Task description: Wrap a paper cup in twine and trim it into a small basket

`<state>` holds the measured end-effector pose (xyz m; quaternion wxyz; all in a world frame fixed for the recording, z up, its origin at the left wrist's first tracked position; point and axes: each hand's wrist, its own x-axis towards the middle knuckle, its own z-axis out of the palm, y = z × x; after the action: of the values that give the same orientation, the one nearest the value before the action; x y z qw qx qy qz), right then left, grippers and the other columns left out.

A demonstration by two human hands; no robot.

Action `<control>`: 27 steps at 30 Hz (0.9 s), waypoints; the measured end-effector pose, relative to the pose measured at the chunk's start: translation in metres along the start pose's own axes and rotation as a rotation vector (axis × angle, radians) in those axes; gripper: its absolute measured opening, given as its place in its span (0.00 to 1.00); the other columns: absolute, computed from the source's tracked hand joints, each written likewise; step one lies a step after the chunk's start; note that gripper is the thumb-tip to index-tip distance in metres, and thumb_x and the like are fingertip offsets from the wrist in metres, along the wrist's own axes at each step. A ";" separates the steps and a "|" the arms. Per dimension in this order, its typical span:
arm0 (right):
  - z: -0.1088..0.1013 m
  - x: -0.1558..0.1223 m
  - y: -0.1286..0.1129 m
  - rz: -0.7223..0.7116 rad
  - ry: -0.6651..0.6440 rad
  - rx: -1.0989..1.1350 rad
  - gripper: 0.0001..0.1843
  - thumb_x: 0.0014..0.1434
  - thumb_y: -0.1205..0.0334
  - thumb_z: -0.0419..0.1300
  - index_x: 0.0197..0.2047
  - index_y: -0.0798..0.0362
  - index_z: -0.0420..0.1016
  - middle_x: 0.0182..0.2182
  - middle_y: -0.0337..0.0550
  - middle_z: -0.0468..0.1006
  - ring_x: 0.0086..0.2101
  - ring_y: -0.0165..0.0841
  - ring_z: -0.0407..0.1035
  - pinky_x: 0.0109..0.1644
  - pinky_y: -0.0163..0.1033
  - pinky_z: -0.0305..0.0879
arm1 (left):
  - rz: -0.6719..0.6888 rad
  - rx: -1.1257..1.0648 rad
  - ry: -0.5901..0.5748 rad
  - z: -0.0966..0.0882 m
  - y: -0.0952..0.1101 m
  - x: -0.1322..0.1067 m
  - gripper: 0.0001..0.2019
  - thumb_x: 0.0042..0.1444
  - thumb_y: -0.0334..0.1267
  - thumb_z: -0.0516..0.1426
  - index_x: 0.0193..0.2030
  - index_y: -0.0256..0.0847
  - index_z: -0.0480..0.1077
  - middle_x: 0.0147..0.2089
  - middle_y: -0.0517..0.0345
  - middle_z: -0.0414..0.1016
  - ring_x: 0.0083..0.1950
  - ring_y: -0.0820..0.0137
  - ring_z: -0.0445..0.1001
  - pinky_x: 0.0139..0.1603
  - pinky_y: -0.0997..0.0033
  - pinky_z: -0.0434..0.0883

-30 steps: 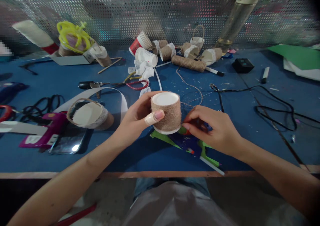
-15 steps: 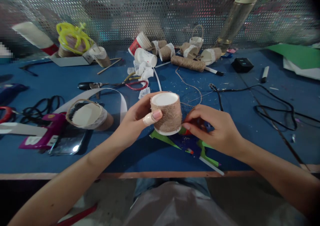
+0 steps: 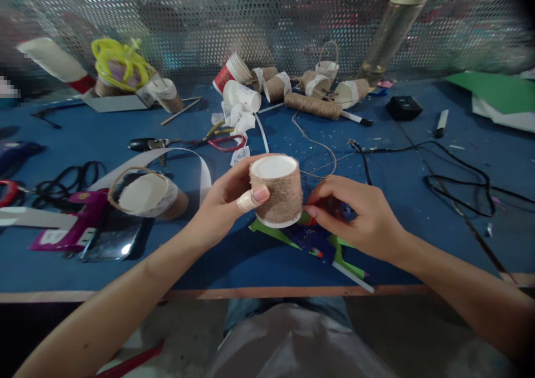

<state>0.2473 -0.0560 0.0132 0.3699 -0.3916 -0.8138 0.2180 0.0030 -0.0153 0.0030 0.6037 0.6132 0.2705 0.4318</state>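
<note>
My left hand (image 3: 228, 202) is wrapped round a paper cup (image 3: 276, 197) bound in brown jute twine, above the table. A white round end of the cup faces up, and a narrow white band shows at its lower edge. A wrap like a bandage covers part of the left thumb. At the cup's lower right side, my right hand (image 3: 355, 213) is closed, thumb and forefinger pinched on the twine, which is barely visible there. Loose twine (image 3: 320, 142) trails from a jute spool (image 3: 312, 106) toward the area behind the hands.
Beneath the hands lie a dark blue glue gun (image 3: 311, 238) and green scraps. To the left are a handled twine cup (image 3: 146, 194), a phone (image 3: 112, 238) and a purple glue gun (image 3: 77, 222). Farther back lie red-handled scissors (image 3: 228, 142), lace scraps (image 3: 240, 121) and several cups. A black cable (image 3: 443, 185) runs right.
The view has shifted very slightly. Both hands and the cup keep nearly the same position and grip.
</note>
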 end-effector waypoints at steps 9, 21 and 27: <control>0.005 0.001 0.002 0.012 0.022 -0.018 0.04 0.65 0.68 0.64 0.38 0.52 0.74 0.30 0.35 0.74 0.29 0.24 0.68 0.32 0.30 0.64 | -0.054 -0.022 0.014 0.001 -0.002 -0.001 0.21 0.63 0.45 0.63 0.63 0.51 0.73 0.65 0.53 0.74 0.68 0.54 0.69 0.68 0.56 0.65; 0.004 -0.002 0.002 -0.033 0.041 -0.037 0.03 0.67 0.64 0.61 0.45 0.50 0.74 0.42 0.44 0.76 0.33 0.29 0.71 0.35 0.37 0.71 | -0.166 -0.058 0.130 0.008 0.003 0.000 0.26 0.55 0.45 0.68 0.60 0.45 0.74 0.61 0.50 0.77 0.66 0.49 0.71 0.65 0.55 0.70; -0.002 -0.006 0.003 -0.080 0.148 -0.084 0.11 0.65 0.71 0.60 0.47 0.47 0.75 0.48 0.47 0.75 0.40 0.33 0.74 0.37 0.39 0.73 | -0.184 -0.198 0.203 0.004 0.010 0.003 0.25 0.59 0.47 0.64 0.62 0.44 0.72 0.64 0.49 0.75 0.68 0.49 0.69 0.67 0.51 0.69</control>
<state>0.2525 -0.0594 0.0100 0.4204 -0.3891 -0.8077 0.1394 0.0059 -0.0160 0.0141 0.6677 0.4767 0.3415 0.4587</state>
